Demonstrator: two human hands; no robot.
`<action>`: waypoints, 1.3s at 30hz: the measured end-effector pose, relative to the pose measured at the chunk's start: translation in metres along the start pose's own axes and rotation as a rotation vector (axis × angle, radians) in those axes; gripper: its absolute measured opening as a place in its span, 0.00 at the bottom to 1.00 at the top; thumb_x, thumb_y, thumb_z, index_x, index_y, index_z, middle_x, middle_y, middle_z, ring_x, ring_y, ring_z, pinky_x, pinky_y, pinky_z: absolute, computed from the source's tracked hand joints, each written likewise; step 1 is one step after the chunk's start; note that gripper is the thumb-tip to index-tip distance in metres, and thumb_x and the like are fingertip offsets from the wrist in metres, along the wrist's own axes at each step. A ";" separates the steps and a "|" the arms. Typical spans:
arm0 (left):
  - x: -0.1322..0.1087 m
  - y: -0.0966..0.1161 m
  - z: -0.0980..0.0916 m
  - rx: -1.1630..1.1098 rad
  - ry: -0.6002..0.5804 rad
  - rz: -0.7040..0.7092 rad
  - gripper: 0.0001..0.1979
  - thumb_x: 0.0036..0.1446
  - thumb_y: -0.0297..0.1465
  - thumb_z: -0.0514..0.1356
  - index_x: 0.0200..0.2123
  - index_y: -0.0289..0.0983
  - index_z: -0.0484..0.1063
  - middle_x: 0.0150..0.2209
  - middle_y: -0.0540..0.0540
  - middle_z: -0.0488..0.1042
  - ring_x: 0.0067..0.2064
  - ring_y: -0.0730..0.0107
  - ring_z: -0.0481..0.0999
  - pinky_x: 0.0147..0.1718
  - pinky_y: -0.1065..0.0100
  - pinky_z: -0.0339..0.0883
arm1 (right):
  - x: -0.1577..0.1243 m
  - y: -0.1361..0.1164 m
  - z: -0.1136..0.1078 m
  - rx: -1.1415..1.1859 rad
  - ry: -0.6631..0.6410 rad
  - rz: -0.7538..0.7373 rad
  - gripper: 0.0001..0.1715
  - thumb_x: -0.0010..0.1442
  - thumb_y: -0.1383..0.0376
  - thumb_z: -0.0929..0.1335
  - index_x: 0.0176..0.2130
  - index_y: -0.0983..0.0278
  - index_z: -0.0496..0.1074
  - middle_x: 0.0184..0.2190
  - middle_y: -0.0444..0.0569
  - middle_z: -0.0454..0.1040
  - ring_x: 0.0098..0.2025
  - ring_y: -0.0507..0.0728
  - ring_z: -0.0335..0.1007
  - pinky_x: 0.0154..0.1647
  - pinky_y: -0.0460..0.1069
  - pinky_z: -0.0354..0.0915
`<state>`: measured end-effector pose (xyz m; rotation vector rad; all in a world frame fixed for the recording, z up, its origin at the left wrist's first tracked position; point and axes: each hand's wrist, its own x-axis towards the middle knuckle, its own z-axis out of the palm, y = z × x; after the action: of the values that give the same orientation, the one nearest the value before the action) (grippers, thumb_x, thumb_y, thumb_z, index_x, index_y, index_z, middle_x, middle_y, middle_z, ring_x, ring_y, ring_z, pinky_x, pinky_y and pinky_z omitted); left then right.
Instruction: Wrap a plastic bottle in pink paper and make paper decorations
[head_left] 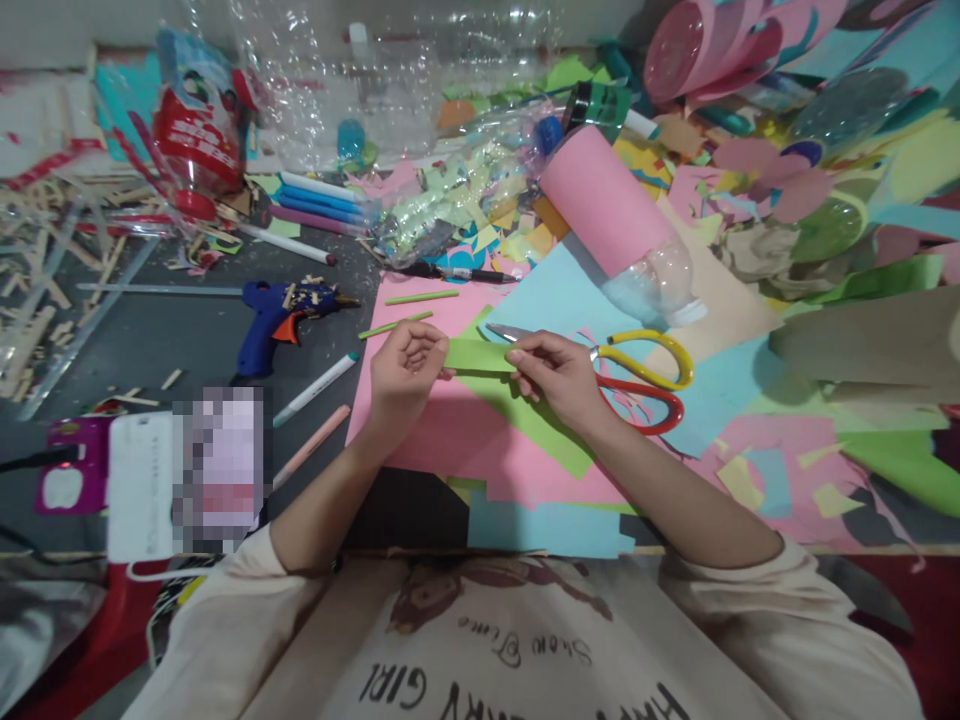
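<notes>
A strip of green paper [480, 356] is stretched between my two hands, above the pink sheets on the table. My left hand [409, 365] has its fingers curled and grips the strip's left end. At the other end my right hand [551, 370] pinches the paper between thumb and fingers. Scissors [649, 365] with one yellow and one red handle loop lie behind and beside my right hand, blades pointing left. Two thin rolled green paper sticks [421, 297] rest just beyond my left hand. Under the hands are a larger green sheet [536, 415] and a pink sheet [420, 430].
A blue glue gun [270, 320] lies at left, near markers [315, 388], a white power strip [140, 487] and a pixelated phone-like object [223, 465]. A bottle wrapped in pink paper [607, 205] lies at back right. Paper scraps, plastic bottles and wooden sticks crowd the back.
</notes>
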<state>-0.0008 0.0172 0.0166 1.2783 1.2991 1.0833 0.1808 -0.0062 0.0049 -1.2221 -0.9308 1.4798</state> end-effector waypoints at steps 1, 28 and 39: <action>0.000 -0.001 0.000 0.033 0.008 0.017 0.09 0.51 0.33 0.62 0.29 0.38 0.64 0.24 0.55 0.68 0.21 0.77 0.71 0.20 0.76 0.68 | 0.000 0.000 0.000 -0.002 -0.002 0.002 0.24 0.46 0.46 0.76 0.27 0.62 0.72 0.12 0.37 0.67 0.13 0.46 0.60 0.10 0.42 0.56; -0.005 0.007 -0.005 -0.184 -0.283 -0.159 0.15 0.56 0.39 0.61 0.43 0.38 0.67 0.20 0.57 0.69 0.21 0.72 0.76 0.23 0.72 0.68 | 0.000 0.000 -0.002 0.048 -0.001 0.045 0.24 0.46 0.46 0.76 0.30 0.62 0.72 0.14 0.36 0.65 0.15 0.47 0.61 0.13 0.42 0.57; -0.008 0.009 -0.005 -0.164 -0.589 -0.249 0.26 0.52 0.47 0.66 0.48 0.38 0.66 0.22 0.55 0.73 0.19 0.77 0.69 0.19 0.76 0.62 | -0.003 -0.008 0.000 -0.052 -0.154 -0.018 0.21 0.52 0.47 0.73 0.32 0.61 0.75 0.16 0.37 0.65 0.15 0.47 0.58 0.15 0.44 0.57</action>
<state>-0.0046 0.0097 0.0267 1.1563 0.8694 0.5605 0.1826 -0.0071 0.0127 -1.1457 -1.0865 1.5607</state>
